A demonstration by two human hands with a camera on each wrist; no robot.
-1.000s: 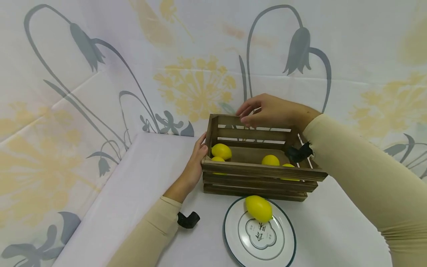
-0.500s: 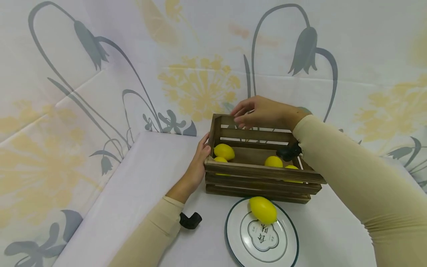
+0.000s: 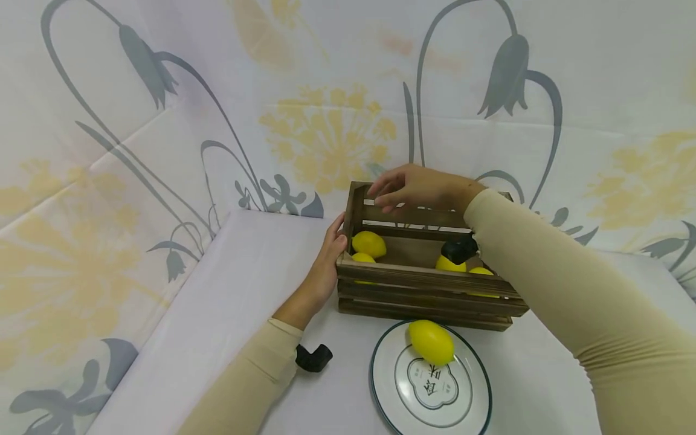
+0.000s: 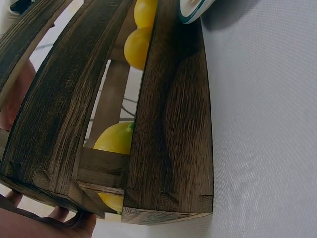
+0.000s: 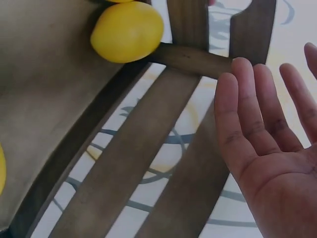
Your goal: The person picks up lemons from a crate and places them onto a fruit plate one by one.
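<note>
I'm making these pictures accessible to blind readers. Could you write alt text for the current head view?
A person's left hand touches the left end of a slatted wooden crate with four lemons visible inside, while the right hand hovers above the crate, holding nothing. In front of the crate, another lemon lies on a dark-rimmed white plate.

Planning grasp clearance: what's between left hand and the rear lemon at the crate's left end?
The wooden crate's slatted left end wall: the left hand is outside it, the rear lemon inside. Shows in the head view.
</note>
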